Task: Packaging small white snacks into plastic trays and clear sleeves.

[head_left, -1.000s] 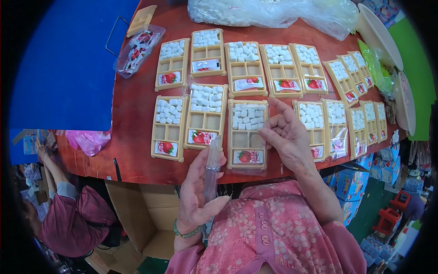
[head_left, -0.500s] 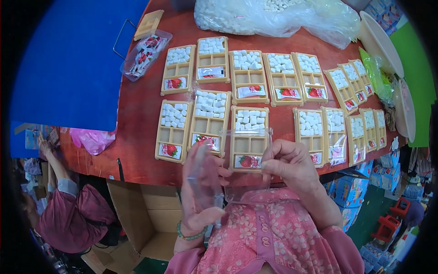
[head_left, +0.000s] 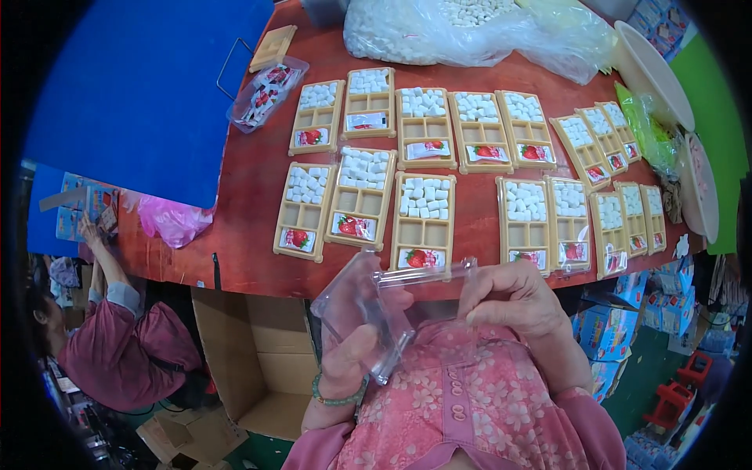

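My left hand [head_left: 350, 356], a green bead bracelet at its wrist, grips clear plastic lids [head_left: 354, 301] that look nested together. Between finger and thumb, my right hand [head_left: 518, 301] pinches the edge of another clear lid [head_left: 427, 276], which meets or overlaps the left-hand ones; whether they are apart I cannot tell. Both hands are just off the table's near edge, in front of my body. Closest to them lies a tan compartment tray [head_left: 424, 229] with white marshmallow-like cubes on top and a strawberry-printed sachet [head_left: 421, 258] at the bottom. Clear film or lids cover some trays, such as one at right [head_left: 569, 227].
Several similar trays stand in rows on the red table [head_left: 243, 196]. Behind them is a big clear bag [head_left: 392, 35] of white cubes. A tub of sachets [head_left: 269, 94] sits far left, pale basins [head_left: 654, 74] at right. Below are an open carton [head_left: 254, 345] and a co-worker [head_left: 125, 345].
My hands have come slightly nearer my body, and the lids have moved off the nearest tray toward the table edge. The left-hand lids have tilted. The whole view has shifted a little.
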Motion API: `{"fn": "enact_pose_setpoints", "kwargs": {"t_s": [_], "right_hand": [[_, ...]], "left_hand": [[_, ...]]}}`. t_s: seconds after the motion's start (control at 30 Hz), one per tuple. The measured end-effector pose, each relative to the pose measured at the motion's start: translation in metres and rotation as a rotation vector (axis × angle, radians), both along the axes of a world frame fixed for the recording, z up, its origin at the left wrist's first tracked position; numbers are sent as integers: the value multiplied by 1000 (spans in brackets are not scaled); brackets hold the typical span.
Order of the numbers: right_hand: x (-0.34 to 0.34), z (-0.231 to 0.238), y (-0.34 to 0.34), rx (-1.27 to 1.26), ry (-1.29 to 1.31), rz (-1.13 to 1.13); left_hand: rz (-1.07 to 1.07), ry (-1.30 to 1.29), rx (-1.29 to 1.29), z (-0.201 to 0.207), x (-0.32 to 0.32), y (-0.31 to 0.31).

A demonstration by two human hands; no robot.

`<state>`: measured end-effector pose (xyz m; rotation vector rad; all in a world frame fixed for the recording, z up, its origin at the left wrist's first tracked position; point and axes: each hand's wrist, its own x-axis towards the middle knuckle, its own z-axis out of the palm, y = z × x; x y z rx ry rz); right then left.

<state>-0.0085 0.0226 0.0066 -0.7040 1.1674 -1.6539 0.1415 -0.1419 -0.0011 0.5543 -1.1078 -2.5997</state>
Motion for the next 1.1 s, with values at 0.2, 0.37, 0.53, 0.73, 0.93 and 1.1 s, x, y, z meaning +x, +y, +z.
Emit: {"fn": "enact_pose_setpoints", "kwargs": {"t_s": [0.2,0.37,0.53,0.73,0.93,1.1], "right_hand": [[5,7,20,-18,-1,-258],[2,12,38,7,84,-357],[2,7,47,-47,14,-388],[2,-6,52,-153,-55,-432],[13,-5,39,-150,-96,-294],[16,-5,30,-117,-53,-246]], "left_hand": [[-99,227,97,-15,6,-5],[-213,123,-10,-9,11,14],[-316,151,179,-5,6,32],[-536,-73,50,-15,-11,22],[-501,68,22,-14,-29,36],[-489,-113,-94,-17,-24,28]]}}
